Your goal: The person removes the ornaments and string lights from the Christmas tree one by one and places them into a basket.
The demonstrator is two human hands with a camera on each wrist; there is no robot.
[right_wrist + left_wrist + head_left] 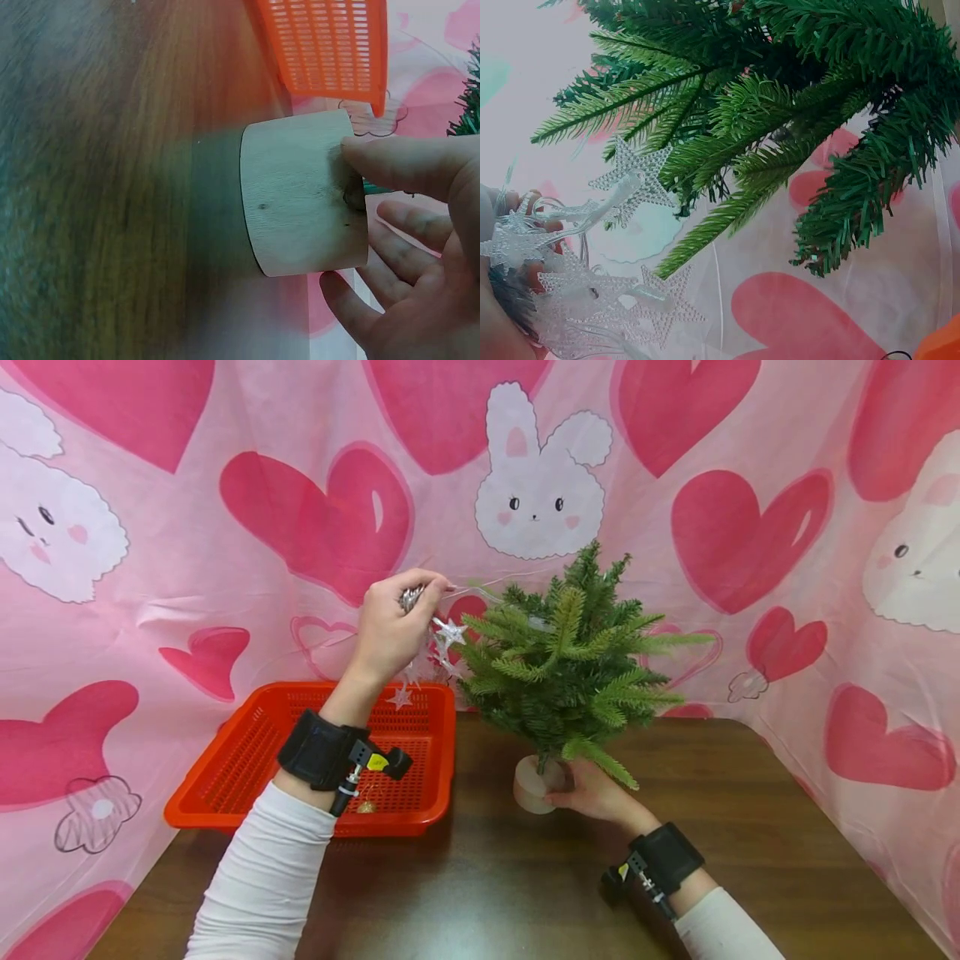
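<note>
My left hand (393,622) grips a bunched string of clear star lights (452,632) beside the upper left of a small artificial Christmas tree (566,668). Several stars dangle below the fingers, and thin wire runs from the hand toward the tree's upper branches. Up close in the left wrist view, a textured star (634,180) hangs against a branch tip. Low down, my right hand (596,793) holds the tree's round pale wooden base (531,787), its thumb on the top edge in the right wrist view. The tree stands upright; branches hide where the wire goes.
An orange-red plastic basket (442,760) stands on the brown wooden table (510,893), left of the tree. Inside it lies a small gold item (366,807). A pink cloth (450,518) with hearts and rabbits hangs behind the table and along its sides.
</note>
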